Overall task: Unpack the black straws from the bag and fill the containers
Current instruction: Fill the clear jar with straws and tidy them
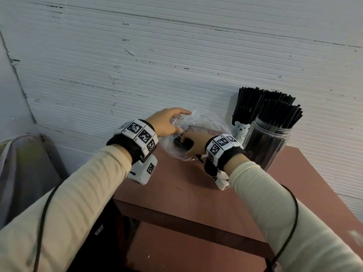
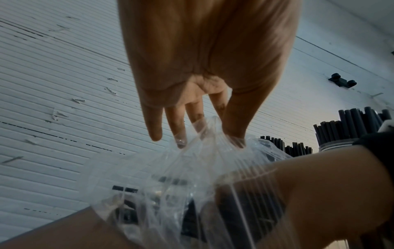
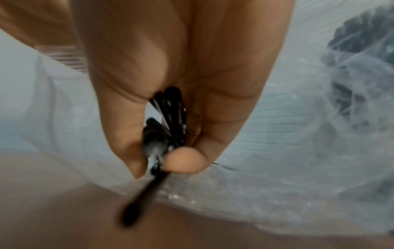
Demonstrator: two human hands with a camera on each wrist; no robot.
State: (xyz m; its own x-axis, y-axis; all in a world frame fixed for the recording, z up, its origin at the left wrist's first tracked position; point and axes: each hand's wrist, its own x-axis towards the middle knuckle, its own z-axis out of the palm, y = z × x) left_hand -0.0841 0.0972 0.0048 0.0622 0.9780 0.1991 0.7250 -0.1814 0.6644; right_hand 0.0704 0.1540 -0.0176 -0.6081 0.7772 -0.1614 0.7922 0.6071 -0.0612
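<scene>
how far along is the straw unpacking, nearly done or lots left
Well along, it seems. Done: the bear cup and the clear jar both stand packed with black straws. In hand: the left hand holds the plastic bag open while the right hand grips a small bunch of straws inside it. Left: moving that bunch to a container; how many remain in the bag is unclear.

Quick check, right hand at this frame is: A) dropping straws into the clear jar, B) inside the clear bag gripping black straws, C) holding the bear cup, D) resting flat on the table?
B: the right wrist view shows the right hand with fingers and thumb closed round a bunch of black straws inside the clear bag, while the left hand holds the bag's edge.
</scene>
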